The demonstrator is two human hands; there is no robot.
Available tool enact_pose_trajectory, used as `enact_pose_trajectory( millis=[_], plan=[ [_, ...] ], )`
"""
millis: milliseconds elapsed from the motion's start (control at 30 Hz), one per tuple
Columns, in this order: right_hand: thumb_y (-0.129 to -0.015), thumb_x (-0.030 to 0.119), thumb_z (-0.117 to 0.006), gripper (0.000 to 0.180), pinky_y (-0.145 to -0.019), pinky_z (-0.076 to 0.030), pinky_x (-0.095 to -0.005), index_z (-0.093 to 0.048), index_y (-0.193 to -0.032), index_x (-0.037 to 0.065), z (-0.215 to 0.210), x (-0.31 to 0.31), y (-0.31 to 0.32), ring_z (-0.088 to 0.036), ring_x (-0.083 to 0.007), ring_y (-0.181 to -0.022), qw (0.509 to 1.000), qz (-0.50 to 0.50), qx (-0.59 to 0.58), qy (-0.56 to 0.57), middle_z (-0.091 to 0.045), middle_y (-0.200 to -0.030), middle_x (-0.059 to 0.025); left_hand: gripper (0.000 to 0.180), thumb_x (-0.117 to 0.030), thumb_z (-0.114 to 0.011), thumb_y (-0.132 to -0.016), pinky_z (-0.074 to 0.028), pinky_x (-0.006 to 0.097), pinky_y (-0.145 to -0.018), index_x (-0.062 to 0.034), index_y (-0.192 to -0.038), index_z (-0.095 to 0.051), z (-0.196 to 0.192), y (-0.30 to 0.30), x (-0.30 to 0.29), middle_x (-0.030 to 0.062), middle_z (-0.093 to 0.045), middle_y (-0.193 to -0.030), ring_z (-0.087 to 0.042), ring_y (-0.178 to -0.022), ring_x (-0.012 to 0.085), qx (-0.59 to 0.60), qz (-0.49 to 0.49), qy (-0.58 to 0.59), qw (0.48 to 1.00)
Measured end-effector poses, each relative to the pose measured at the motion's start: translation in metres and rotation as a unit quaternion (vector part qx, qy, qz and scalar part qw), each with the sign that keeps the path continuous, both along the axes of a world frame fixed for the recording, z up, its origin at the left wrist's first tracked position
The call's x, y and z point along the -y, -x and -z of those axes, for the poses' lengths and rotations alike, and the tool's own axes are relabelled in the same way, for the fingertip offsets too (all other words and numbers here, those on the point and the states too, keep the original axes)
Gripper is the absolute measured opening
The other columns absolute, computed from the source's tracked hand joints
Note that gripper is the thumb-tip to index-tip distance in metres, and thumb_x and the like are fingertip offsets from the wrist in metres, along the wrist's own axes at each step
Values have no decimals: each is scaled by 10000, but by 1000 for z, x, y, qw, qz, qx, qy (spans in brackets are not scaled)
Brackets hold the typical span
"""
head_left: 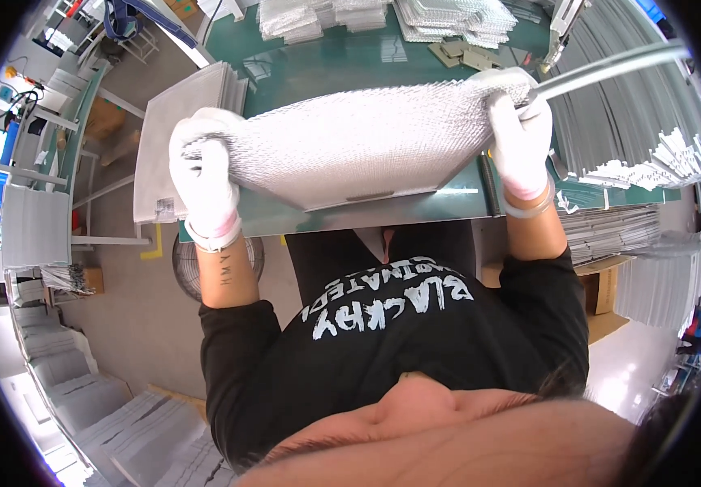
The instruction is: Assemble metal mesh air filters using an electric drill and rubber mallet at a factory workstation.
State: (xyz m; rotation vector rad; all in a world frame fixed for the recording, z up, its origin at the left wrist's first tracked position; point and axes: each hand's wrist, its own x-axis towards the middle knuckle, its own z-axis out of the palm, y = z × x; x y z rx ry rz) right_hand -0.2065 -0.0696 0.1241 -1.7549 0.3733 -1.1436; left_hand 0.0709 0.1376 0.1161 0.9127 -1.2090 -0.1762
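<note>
My gloved left hand (207,166) is closed round the left end of a silvery metal mesh sheet (358,138). The sheet is tilted up over the near edge of the green table (301,75), its lower edge close to the tabletop. At the far right corner of the mesh, my gloved right hand (522,134) grips it with the fingers bent round the edge. A long pale metal strip (610,71) runs from beside the right fingers to the upper right. Whether that hand also holds the strip, I cannot tell.
Stacks of silvery mesh (456,20) lie at the table's back, with beige flat pieces (465,55) in front. Flat grey panels (184,134) lean at the left. Bundled long metal strips (622,97) fill the right side. A floor fan (190,272) stands below the table.
</note>
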Motion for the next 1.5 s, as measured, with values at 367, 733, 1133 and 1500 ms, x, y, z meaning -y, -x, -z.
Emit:
enact_pose_trajectory(
  millis=[367, 733, 1133, 1500],
  plan=[
    [-924, 142, -637, 122, -504, -486, -303, -608, -815, 94, 29, -32, 35, -622, -171, -592, 964, -193, 162, 83, -657, -737, -25, 405, -366, -629, -939, -445, 308, -449, 26, -839, -637, 23, 24, 5, 132, -621, -722, -584, -509, 240, 62, 579, 119, 804],
    [-824, 219, -575, 222, -671, -536, -414, -555, -672, 59, 52, -61, 103, -683, -292, -776, 944, -283, 25, 167, -705, -889, -140, 747, -463, -476, -955, -79, 470, -1210, -28, -1514, -239, 123, 39, 5, 207, -169, -1593, -75, -1491, 371, 375, 352, -469, 718],
    [-881, 186, -592, 213, -642, -533, -393, -549, -725, 48, 49, -55, 80, -670, -293, -735, 958, -234, 93, 136, -692, -853, -144, 801, -612, -531, -907, -255, 443, -1161, -3, -1422, -447, 91, 11, 6, 232, -327, -1530, -305, -1425, 385, 160, 564, -352, 730],
    [-632, 311, -901, 1237, -1138, -273, -412, -105, -1499, -70, 105, -14, -24, -365, -351, -1340, 979, 158, -73, 109, -362, -1399, -274, 202, 55, -612, -815, -462, 283, -818, 38, -1016, -600, 22, 20, 2, 82, -638, -949, -587, -864, 143, -37, -197, -6, 980]
  ],
)
